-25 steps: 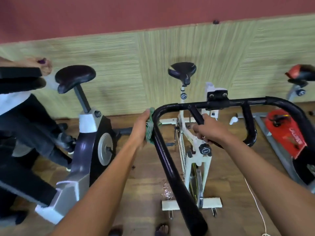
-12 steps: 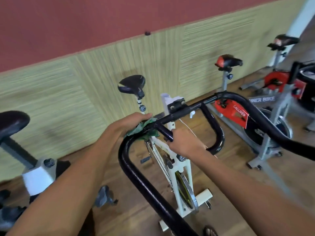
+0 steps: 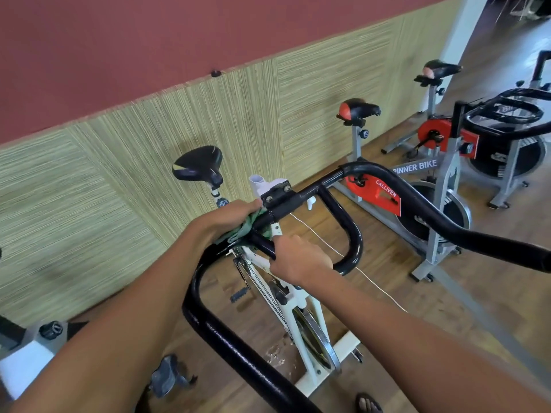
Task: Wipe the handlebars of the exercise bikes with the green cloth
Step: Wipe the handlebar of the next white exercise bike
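Left hand [image 3: 229,217] presses green cloth [image 3: 249,226] on handlebars [image 3: 301,201] — gripped.

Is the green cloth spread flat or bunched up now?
Bunched up. The green cloth is crumpled under the left hand, pressed against the black handlebar, with only wrinkled folds showing.

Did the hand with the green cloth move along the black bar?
Yes. The left hand with the green cloth slid from the handlebar's outer corner inward along the crossbar, ending beside the bolted clamp.
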Demonstrator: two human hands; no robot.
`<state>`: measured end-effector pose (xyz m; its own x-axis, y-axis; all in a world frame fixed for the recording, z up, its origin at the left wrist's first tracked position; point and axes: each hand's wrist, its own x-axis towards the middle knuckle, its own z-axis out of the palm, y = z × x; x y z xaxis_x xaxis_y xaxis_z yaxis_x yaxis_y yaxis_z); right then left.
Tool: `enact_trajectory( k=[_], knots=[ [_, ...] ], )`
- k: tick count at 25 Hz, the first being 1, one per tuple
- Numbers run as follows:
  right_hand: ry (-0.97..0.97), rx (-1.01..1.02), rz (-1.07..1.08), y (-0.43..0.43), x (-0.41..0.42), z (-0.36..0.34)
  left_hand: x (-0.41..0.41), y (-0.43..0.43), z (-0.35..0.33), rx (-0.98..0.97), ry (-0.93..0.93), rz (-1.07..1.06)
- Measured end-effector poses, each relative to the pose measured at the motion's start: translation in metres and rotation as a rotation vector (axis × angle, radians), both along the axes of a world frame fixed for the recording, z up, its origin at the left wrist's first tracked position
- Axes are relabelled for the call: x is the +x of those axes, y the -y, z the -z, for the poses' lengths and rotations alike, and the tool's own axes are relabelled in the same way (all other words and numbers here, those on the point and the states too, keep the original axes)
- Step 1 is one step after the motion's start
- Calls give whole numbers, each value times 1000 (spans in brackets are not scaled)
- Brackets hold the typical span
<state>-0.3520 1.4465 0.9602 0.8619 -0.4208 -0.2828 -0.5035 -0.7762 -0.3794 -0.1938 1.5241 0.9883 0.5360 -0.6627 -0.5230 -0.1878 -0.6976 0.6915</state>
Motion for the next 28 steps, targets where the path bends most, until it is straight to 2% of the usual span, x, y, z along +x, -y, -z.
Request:
enact_trajectory(
  k=[5, 11, 17, 20, 21, 23, 26, 28],
  knots=[
    [-5, 39, -3, 0, 1, -1, -1, -16, 7, -65, 87, -9],
    [6, 31, -31, 1, -1, -3, -9, -38, 14, -18, 258, -86],
    [55, 59, -74, 4, -3, -1, -15, -53, 2, 15, 162, -276],
    [85, 36, -112, 7, -4, 3, -26, -70, 1, 33, 168, -488],
    [94, 41, -112, 7, -5, 4, -32, -79, 3, 7, 108, -599],
    [112, 52, -126, 6, -3, 5, -52, -99, 10, -130, -51, -855],
    [123, 72, -131, 6, -1, 7, -79, -113, 23, -327, -168, -1160],
    [112, 72, -150, 7, -1, 8, -102, -116, 27, -518, -358, -1335]
  ],
)
